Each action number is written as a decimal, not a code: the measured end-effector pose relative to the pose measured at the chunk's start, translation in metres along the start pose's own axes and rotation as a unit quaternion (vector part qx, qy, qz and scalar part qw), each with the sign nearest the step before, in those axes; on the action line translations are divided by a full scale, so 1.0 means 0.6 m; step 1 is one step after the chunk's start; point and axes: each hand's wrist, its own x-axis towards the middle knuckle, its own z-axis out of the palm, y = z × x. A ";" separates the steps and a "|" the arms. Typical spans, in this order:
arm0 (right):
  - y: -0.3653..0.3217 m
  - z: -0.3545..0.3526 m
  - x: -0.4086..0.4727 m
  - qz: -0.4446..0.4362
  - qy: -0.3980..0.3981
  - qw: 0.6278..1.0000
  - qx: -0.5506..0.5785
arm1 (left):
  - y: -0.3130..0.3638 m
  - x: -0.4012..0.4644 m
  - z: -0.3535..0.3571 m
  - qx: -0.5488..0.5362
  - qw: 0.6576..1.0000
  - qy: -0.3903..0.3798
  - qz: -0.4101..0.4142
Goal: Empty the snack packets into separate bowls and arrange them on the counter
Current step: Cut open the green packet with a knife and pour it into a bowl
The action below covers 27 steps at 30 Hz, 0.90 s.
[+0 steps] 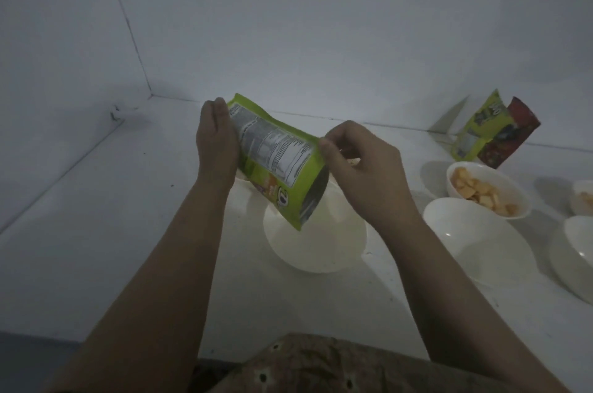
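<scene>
A green snack packet (276, 155) hangs tilted over a white bowl (321, 241), its open mouth pointing down toward the bowl. My left hand (216, 142) grips the packet's closed upper end. My right hand (359, 164) pinches the packet's right edge near the mouth. The part of the bowl that shows under the packet holds no snacks. To the right, another white bowl (491, 192) holds orange snack pieces.
Two emptied-looking packets, one green (478, 129) and one red (510, 139), lean against the back wall at right. An empty white bowl (481, 241) stands nearer, with two more bowls (580, 251) cut off by the right edge. The white counter (112, 216) meets walls at the left and back.
</scene>
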 end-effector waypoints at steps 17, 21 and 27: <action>0.015 0.018 -0.005 -0.022 -0.066 0.995 -0.072 | 0.019 -0.004 -0.052 -0.043 0.998 0.044 -0.011; 0.016 0.016 -0.001 -0.014 -0.045 0.997 -0.062 | 0.015 -0.008 -0.055 -0.031 0.999 0.037 -0.001; 0.021 0.017 0.000 -0.011 -0.046 0.996 -0.074 | 0.030 -0.025 -0.053 -0.018 0.999 0.039 0.010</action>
